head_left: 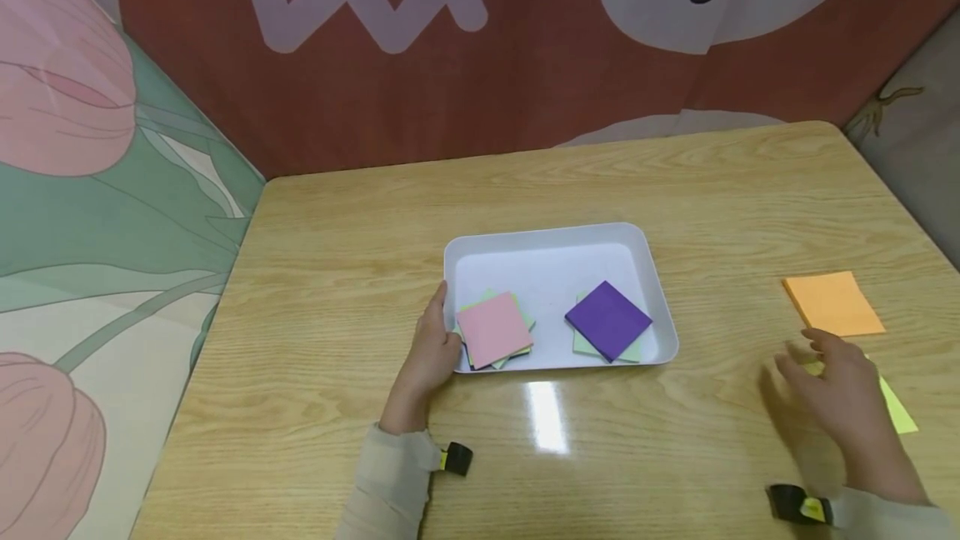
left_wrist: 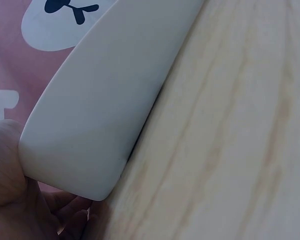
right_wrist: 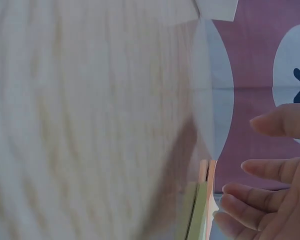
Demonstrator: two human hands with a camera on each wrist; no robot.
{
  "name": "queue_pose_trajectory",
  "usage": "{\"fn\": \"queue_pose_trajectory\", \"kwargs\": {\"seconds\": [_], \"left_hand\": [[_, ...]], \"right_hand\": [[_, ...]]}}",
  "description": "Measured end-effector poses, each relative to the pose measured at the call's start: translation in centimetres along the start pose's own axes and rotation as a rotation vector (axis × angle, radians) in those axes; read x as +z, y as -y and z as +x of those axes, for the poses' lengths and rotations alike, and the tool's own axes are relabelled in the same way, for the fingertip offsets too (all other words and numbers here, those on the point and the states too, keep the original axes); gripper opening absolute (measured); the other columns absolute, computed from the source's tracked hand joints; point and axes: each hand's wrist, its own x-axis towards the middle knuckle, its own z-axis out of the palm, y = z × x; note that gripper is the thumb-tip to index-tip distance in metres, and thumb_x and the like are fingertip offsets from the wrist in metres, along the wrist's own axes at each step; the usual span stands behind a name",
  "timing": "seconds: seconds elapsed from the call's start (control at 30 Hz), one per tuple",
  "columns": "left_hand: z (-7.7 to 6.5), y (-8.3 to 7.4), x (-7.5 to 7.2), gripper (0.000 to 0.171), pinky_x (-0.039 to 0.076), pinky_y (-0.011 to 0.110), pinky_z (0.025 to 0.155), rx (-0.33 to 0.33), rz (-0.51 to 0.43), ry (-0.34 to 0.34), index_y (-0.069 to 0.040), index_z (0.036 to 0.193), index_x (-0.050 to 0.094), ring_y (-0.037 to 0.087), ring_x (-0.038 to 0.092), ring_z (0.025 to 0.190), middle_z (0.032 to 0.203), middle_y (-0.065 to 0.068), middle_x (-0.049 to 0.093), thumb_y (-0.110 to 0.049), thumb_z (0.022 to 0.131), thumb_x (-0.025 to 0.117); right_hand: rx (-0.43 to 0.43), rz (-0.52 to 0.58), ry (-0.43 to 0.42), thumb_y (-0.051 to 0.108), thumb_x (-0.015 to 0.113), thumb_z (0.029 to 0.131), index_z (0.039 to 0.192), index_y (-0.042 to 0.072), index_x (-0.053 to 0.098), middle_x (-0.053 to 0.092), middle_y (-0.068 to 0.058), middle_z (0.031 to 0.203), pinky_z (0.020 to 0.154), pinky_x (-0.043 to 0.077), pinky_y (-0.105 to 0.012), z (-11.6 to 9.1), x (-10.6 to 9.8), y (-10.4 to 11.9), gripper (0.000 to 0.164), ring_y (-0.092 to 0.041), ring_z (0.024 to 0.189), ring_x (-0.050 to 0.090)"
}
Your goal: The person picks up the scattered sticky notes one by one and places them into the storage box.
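My left hand [head_left: 432, 348] grips the near left corner of a shallow white tray [head_left: 540, 261]. In the left wrist view, the thumb side lies at the rim of the tray wall [left_wrist: 100, 110] and the fingers curl beneath the corner. Inside, a pink paper square [head_left: 495, 330] tops a fanned stack at the left; a purple square [head_left: 607, 320] lies over pale green ones at the right. My right hand [head_left: 843, 390], fingers spread and loosely bent, hovers over yellow paper squares [head_left: 898, 408] that it partly hides. Orange paper squares [head_left: 834, 304] lie just beyond its fingertips.
The wooden table [head_left: 322, 290] reaches back to a red fabric wall [head_left: 525, 90] with printed shapes. A flower-printed cloth [head_left: 172, 240] hangs at the left. Black wrist cameras stick out from both sleeves, the left one [head_left: 457, 458] close to the table.
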Motion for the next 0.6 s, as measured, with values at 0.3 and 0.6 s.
{"fn": "queue_pose_trajectory", "kwargs": {"seconds": [0.3, 0.6], "left_hand": [[0.0, 0.1, 0.0, 0.068, 0.011, 0.037, 0.101, -0.030, 0.005, 0.007, -0.006, 0.138, 0.006, 0.022, 0.007, 0.128, 0.141, 0.013, 0.011, 0.005, 0.077, 0.033], [0.0, 0.0, 0.0, 0.068, 0.011, 0.037, 0.101, -0.025, -0.007, 0.006, -0.005, 0.138, 0.006, 0.021, 0.007, 0.128, 0.142, 0.013, 0.011, 0.006, 0.076, 0.033]], "right_hand": [[0.042, -0.038, 0.038, 0.018, 0.052, 0.083, 0.118, -0.021, 0.027, 0.034, -0.045, 0.101, 0.073, 0.023, -0.060, 0.1, -0.1, -1.0, 0.058, -0.053, 0.089, 0.032], [0.137, -0.103, 0.072, 0.025, 0.052, 0.083, 0.119, -0.019, 0.027, 0.034, -0.045, 0.103, 0.062, 0.034, -0.060, 0.2, -0.6, -1.4, 0.063, -0.056, 0.085, 0.033]]}}
